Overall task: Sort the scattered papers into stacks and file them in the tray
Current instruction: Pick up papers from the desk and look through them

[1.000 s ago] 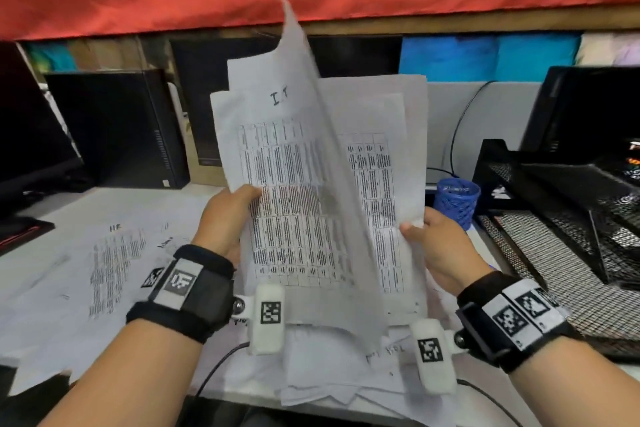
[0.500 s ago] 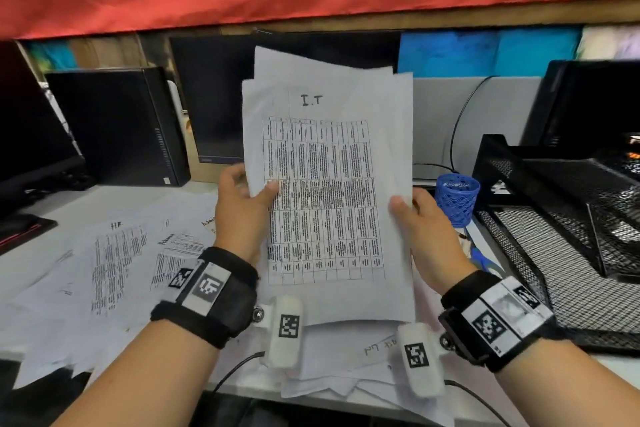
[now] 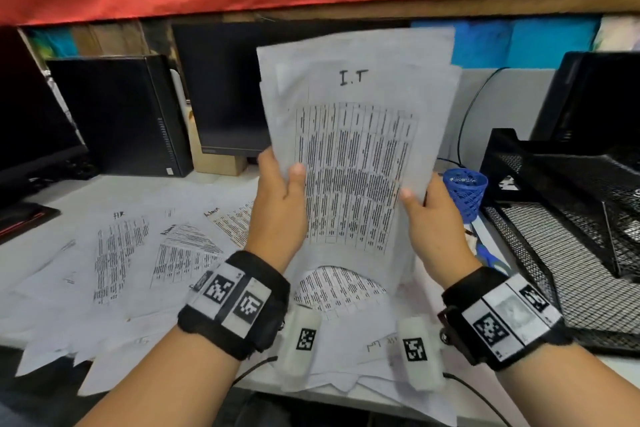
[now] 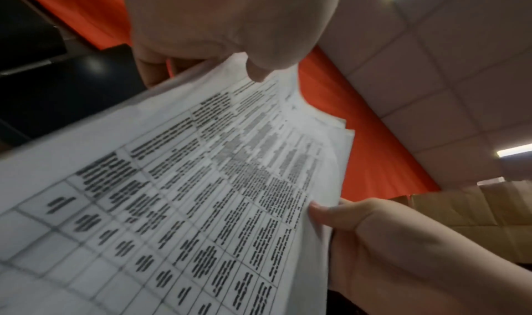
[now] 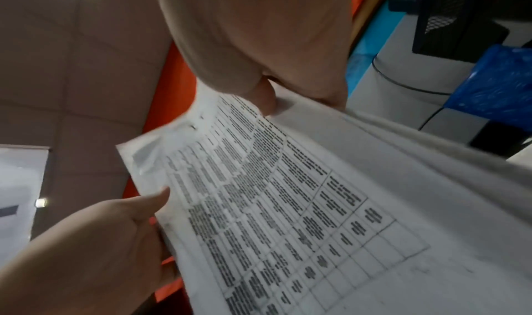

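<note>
We hold the I.T stack [image 3: 356, 163] upright, left hand [image 3: 278, 208] and right hand [image 3: 433, 222] each in a pinch grip on a side edge. Sheets sit uneven at the top; loosening either pinch likely drops some onto the loose papers [image 3: 121, 253] on the table [image 3: 214, 180], short of the tray [image 3: 571, 253].

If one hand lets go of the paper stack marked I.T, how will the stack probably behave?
The I.T stack would probably flop over: its lower part already bows outward though the left hand and right hand both pinch its sides. The sheets may also slide apart, since their top edges sit staggered. It looks light; one hand could likely carry it.
</note>
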